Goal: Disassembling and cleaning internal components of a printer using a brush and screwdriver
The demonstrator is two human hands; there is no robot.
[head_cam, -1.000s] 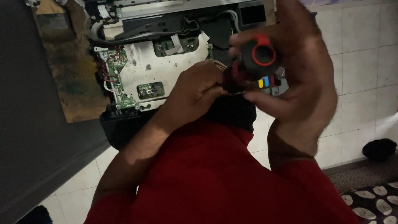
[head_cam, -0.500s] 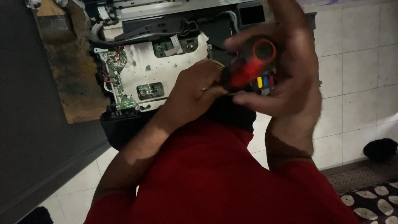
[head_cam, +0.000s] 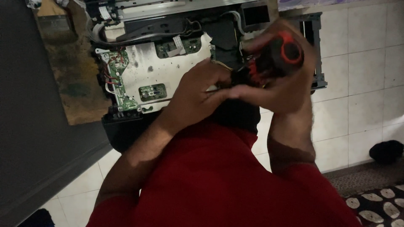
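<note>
Screwdriver (head_cam: 275,56) with a red-and-black handle held above an opened electronic device (head_cam: 168,63), which lies on a tiled floor (head_cam: 366,75). Right hand (head_cam: 286,84) wraps the handle, fingers (head_cam: 252,94) curled closed around its lower part; the red ring at the butt end faces the camera just beyond the fingertips. Left hand (head_cam: 198,94) meets the tool's front end, its fingers pinched narrow about the black collar, though motion blur hides what, if anything, sits between them. The handle looks stiff, light and ribbed for grip, so it is best taken around its thick middle; the thin shaft end would likely turn in the fingers. Beyond the left fingers lies a pale metal shield plate (head_cam: 168,80), with a green circuit board (head_cam: 120,77) along its far edge and thin red and white wires (head_cam: 110,80): these parts are judged fragile and best lifted by plate edges only. No readable package shows; a brown mat (head_cam: 73,75) lies past the board, and a patterned rug (head_cam: 378,206) behind the right wrist.
</note>
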